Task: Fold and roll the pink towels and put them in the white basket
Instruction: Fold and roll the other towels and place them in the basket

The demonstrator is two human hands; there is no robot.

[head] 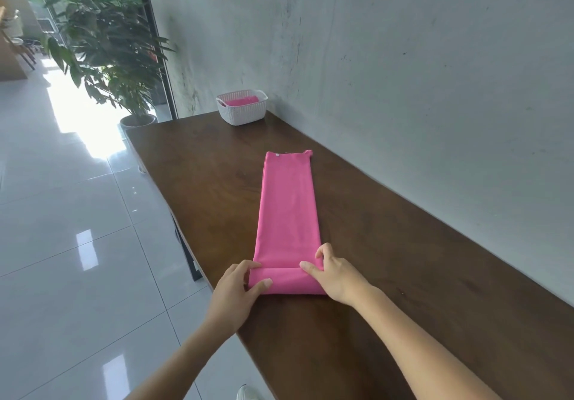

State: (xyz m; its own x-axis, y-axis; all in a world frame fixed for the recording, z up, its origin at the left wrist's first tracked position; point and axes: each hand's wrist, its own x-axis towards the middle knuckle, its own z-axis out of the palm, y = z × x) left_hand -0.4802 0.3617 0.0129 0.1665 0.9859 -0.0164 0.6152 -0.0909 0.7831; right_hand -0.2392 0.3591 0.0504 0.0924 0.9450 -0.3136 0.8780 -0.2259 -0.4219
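So the pink towel (287,210) is folded into a long narrow strip lying flat on the dark wooden table (403,244), running from the near edge away toward 12 o'clock. Bright pink, smooth, hardly a wrinkle, and there's a small pale round tag or button at its far left corner. The near end is turned over into a short first roll, a low fat tube sitting across the strip's width.

Both hands are on that roll. The left hand (239,291) grips its left end, fingers curled over the top and thumb pressed on the near face. The right hand (334,274) pinches the right end, thumb laid along the top of the roll and fingers curled over onto the flat part behind it.

The white basket (242,108) sits at about 11 o'clock from the towel, well apart, near the far corner of the table by the grey wall (403,58). A rolled pink towel (241,100) already lies inside it.

Edges: the table's left edge runs close by the left hand, with glossy white floor tiles (77,213) beyond it. To the right, at 3 o'clock, there's a wide band of bare tabletop up to the wall. A potted plant (108,49) stands on the floor past the table's far left corner.
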